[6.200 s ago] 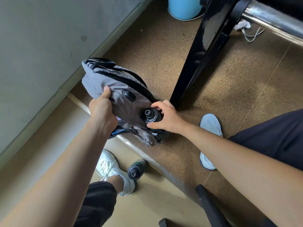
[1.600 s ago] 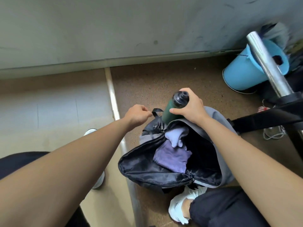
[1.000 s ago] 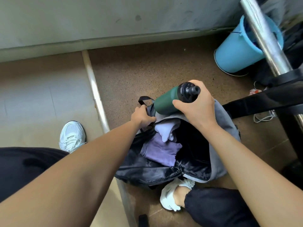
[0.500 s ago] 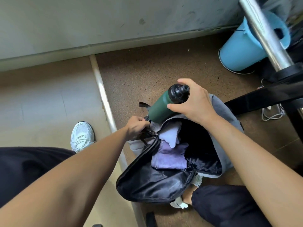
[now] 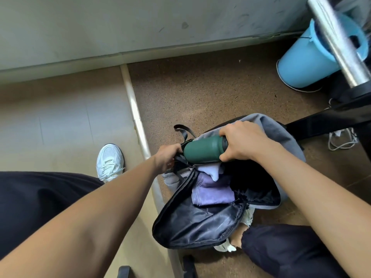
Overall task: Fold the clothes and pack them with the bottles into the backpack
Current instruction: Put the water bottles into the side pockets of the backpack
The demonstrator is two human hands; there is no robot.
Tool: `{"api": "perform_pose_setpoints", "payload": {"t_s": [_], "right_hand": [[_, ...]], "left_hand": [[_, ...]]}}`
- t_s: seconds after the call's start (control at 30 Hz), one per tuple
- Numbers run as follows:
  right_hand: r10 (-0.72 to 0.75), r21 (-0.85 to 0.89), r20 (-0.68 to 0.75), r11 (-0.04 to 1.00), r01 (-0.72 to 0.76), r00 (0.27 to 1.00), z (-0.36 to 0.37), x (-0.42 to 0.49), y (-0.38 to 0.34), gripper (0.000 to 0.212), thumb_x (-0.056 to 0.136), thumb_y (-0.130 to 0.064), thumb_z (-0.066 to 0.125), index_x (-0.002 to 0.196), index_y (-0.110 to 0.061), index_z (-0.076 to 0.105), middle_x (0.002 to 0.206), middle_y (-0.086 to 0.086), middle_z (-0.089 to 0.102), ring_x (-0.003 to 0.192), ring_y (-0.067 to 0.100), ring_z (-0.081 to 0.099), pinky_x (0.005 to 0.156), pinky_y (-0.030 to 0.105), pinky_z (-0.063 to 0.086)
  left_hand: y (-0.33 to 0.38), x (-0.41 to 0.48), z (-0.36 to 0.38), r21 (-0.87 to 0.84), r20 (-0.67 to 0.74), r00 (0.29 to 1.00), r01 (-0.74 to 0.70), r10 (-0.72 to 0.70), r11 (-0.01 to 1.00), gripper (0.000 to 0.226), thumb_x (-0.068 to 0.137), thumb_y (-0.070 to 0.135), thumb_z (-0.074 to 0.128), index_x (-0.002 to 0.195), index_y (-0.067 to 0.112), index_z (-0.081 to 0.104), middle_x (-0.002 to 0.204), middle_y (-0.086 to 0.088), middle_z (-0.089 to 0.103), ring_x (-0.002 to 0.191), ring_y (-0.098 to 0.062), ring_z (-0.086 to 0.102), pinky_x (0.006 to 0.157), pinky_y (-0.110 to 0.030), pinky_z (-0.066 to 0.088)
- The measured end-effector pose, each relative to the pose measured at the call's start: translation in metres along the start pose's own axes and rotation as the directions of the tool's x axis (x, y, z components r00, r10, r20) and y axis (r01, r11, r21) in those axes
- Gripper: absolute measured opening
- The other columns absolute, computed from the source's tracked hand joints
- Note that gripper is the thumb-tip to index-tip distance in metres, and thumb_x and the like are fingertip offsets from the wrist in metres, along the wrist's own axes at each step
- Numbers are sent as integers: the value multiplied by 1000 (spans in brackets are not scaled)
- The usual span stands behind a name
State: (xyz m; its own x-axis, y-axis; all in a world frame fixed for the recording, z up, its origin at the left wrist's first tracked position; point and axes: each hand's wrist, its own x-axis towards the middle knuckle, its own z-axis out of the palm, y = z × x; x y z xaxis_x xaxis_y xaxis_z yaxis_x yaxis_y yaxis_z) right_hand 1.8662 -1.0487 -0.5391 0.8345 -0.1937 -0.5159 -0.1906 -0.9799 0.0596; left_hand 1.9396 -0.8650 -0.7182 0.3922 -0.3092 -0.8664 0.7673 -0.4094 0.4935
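A grey backpack (image 5: 281,133) with black lining lies open on the floor between my feet. Folded purple and pale lilac clothes (image 5: 212,192) sit inside its main compartment. My right hand (image 5: 243,141) grips the capped end of a dark green bottle (image 5: 202,149), which lies almost level across the bag's far left edge. My left hand (image 5: 167,157) clutches the bag's black strap and side fabric right beside the bottle's base. Whether the bottle's base is inside a pocket is hidden.
A light blue bucket (image 5: 305,63) stands at the far right by the wall. A chrome bar (image 5: 337,41) and a black frame leg (image 5: 325,121) cross the right side. A raised pale strip (image 5: 136,117) divides the floor. My white shoe (image 5: 109,160) rests at left.
My right hand has tipped the green bottle from steeply slanted to nearly level and lowered it onto the bag's edge. My left hand has shifted up against the bottle's base.
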Motion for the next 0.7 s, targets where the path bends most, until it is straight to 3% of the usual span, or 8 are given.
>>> {"api": "perform_pose_setpoints", "payload": {"t_s": [0.07,0.17,0.37,0.5,0.57,0.6,0.63,0.7], "right_hand": [[7,-24,49,1000,-6,999,0,-3,-5,41,60,-48,76,91,-25,61,74,-4,48,88,30,65,63,31,39],[-12,-59,74,998,16,997,-4,-9,-11,47,63,-48,78,99,-23,61,86,3,57,94,31,65,65,32,39],[-107,-139,43,984,112,993,4,-12,-18,46,63,-49,80,99,-24,64,103,3,70,99,28,65,72,33,38],[-341,-298,-29,900,317,940,11,-9,-20,56,59,-55,73,103,-21,66,94,2,69,110,25,52,96,34,33],[-418,-282,-71,879,384,905,13,-2,-19,60,51,-57,68,96,-17,67,89,2,70,116,29,54,116,42,25],[-409,-244,-52,890,386,911,11,1,-19,58,52,-56,67,98,-19,65,91,1,68,115,28,56,117,45,24],[-375,-200,-21,910,364,927,9,2,-19,55,56,-54,68,100,-22,60,93,-1,65,110,27,59,112,46,30],[-295,-103,12,950,295,955,4,1,-20,46,63,-51,70,97,-29,48,98,0,62,101,30,63,84,40,41]], "left_hand": [[-1,-2,8,-32,-33,999,-23,22,999,7,86,6,57,78,7,57,59,-8,56,42,-18,53,39,-15,37],[-8,1,11,65,-37,997,-70,72,995,10,81,17,65,80,10,59,74,-14,58,56,-22,58,42,-20,43],[3,-2,-7,459,-42,955,-242,293,854,28,75,21,70,62,19,45,61,-2,50,60,-19,46,58,-30,38],[3,-6,-16,601,22,935,-294,353,743,33,81,10,69,60,18,44,59,-1,50,59,-18,46,55,-26,37],[0,-7,-19,635,49,926,-317,374,704,35,83,6,68,60,19,45,58,1,50,58,-16,46,53,-25,35],[-1,-7,-20,642,55,924,-323,378,696,36,83,6,68,60,19,45,59,2,50,58,-15,46,53,-25,35],[-2,-7,-21,634,61,923,-330,380,699,34,84,6,68,60,19,47,59,2,51,58,-15,47,54,-25,36],[-5,-3,-22,587,52,927,-329,371,740,28,83,8,70,61,16,54,60,-1,57,60,-19,52,58,-25,43]]}}
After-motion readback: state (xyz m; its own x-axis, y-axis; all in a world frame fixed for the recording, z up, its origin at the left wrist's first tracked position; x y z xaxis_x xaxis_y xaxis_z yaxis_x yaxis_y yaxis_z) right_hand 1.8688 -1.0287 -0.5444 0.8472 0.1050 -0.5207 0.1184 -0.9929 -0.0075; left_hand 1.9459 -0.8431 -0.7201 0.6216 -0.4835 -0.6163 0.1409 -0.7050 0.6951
